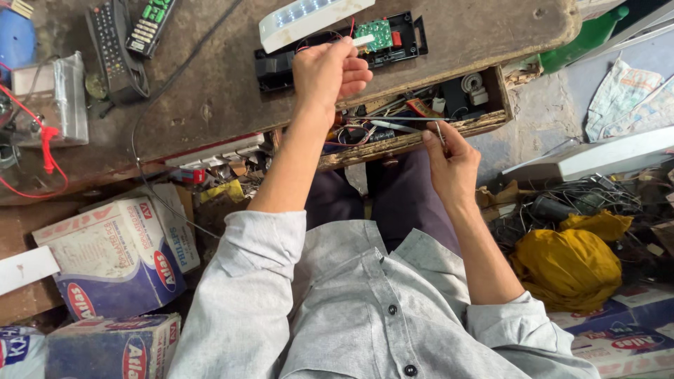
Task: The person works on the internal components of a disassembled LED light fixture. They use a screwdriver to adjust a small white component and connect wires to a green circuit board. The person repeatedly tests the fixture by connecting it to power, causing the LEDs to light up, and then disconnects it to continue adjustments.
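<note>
My left hand (328, 71) is raised over the worn wooden bench (210, 77), its fingers pinched on a small white part (364, 41) with thin wires. Just beyond it lies an open black casing (407, 43) holding a green circuit board (373, 32), and a white lamp panel (309, 17) leans on the casing. My right hand (449, 156) hovers at the front edge of an open drawer (484, 121) and grips a thin metal tool (421, 119) that points left over the drawer's clutter of parts and wires.
Two remote controls (112, 42) (151, 24) lie at the bench's far left near a clear box with red wire (49, 133). Cardboard boxes (119, 253) stand at the lower left. A yellow cloth bundle (569, 263), tangled cables (569, 200) and a green bottle (586, 38) are on the right.
</note>
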